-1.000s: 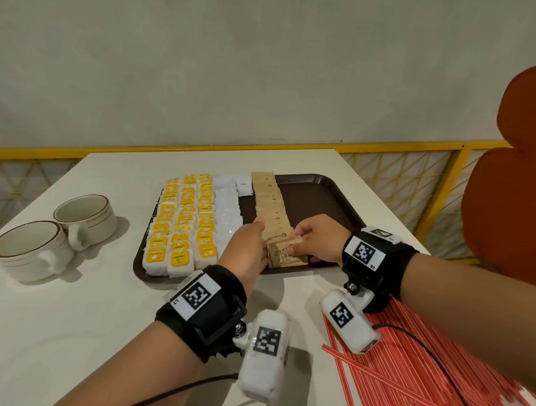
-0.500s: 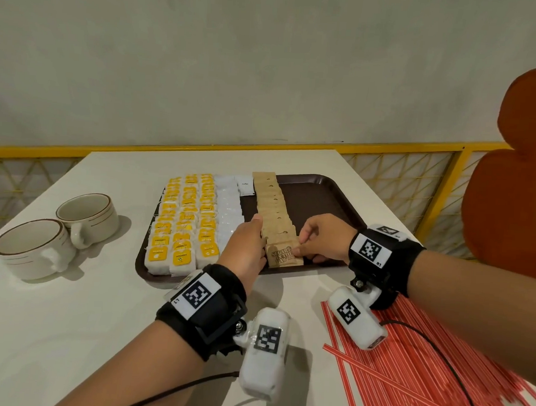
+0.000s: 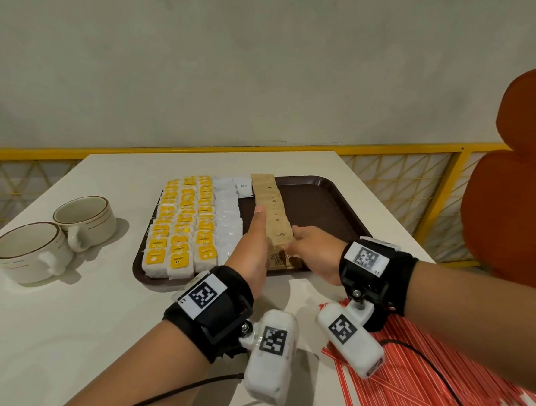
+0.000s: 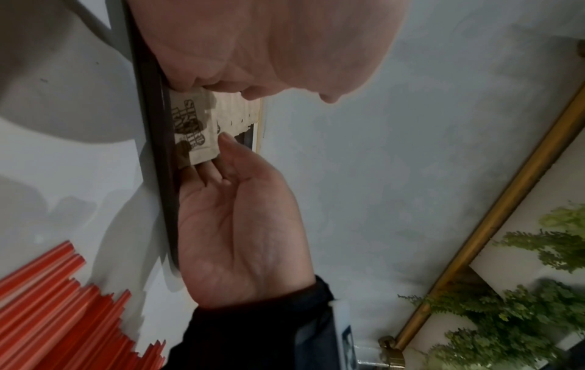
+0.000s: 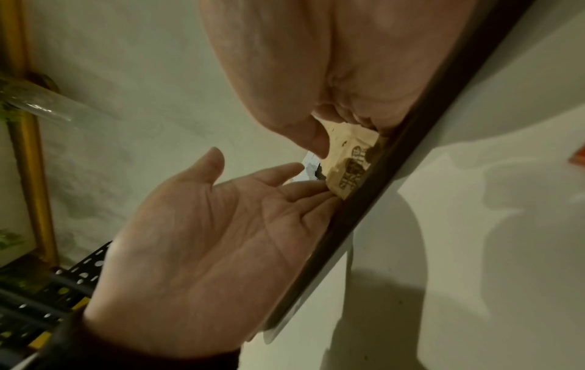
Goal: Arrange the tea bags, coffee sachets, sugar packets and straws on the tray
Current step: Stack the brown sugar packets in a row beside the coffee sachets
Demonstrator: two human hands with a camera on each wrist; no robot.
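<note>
Head view: brown sugar packets (image 3: pixel 271 217) run as one overlapped column from the tray's (image 3: pixel 329 206) far edge to its near edge, right of the white coffee sachets (image 3: pixel 228 219) and the yellow-tagged tea bags (image 3: pixel 182 226) that fill its left half; red straws (image 3: pixel 437 385) lie off the tray at the table's (image 3: pixel 65 316) near right corner, not yet placed. Left hand (image 3: pixel 254 249) lies flat-fingered against the column's left side, right hand (image 3: pixel 315 252) against its right side at the near edge. Packets look thin, light, soft paper, so they would likely slide and fan out easily; squaring them by the long side edges seems better than pinching. Straws look light and likely to roll; a bundle grip mid-length would suit. Left wrist view: right hand's fingers (image 4: pixel 226 152) are straight, touching the nearest printed packet (image 4: pixel 190 132) just inside the tray rim; print is partly covered. Right wrist view: left hand (image 5: pixel 202 240) is spread, fingertips on that packet's edge. Most of the column is hidden here, and contact pressure cannot be judged. Two cups (image 3: pixel 57 234) sit toward the table's left edge.
</note>
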